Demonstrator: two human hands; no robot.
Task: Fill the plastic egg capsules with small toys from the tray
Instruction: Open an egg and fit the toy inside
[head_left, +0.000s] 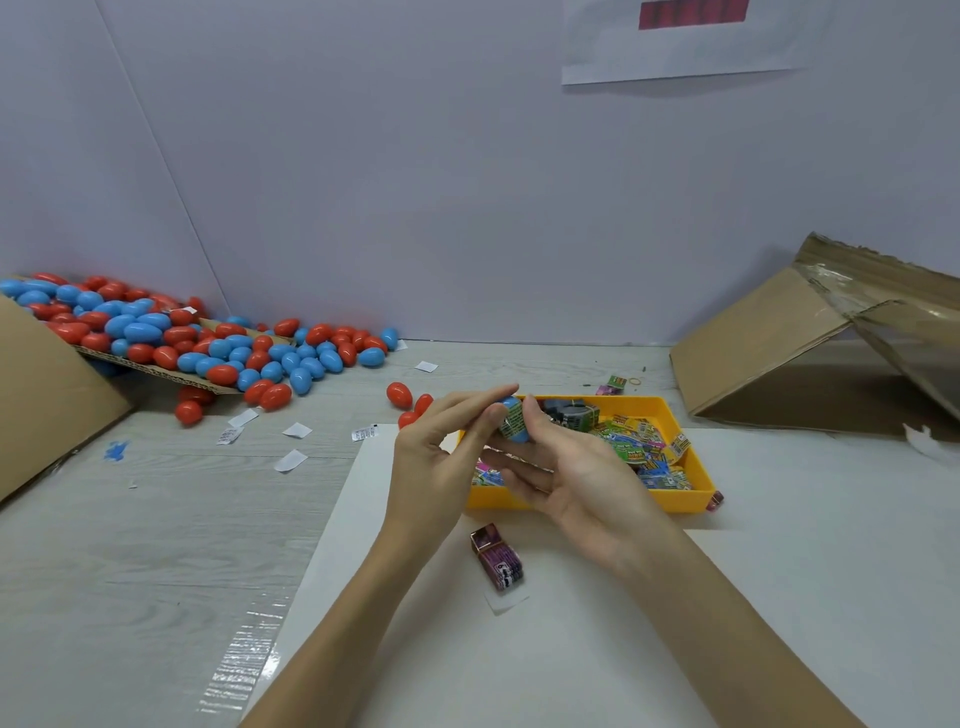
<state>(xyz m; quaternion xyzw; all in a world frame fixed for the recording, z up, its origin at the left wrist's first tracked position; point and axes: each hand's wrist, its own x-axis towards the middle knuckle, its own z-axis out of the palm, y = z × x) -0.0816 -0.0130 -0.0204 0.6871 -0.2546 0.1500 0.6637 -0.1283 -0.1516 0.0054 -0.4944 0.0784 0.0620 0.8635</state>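
Both hands pinch the blue egg capsule (514, 423) over the tray (691, 499), left hand (441, 457) at nine o'clock, right hand (571, 467) at four; the packet wedged inside may jam the halves, or the egg may slip into the tray.

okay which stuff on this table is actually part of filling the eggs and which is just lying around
Part of the job:
blue egg, held between left hand and right hand
yellow tray of toy packets
pile of eggs

Lying about:
purple box
paper slips
folded cardboard
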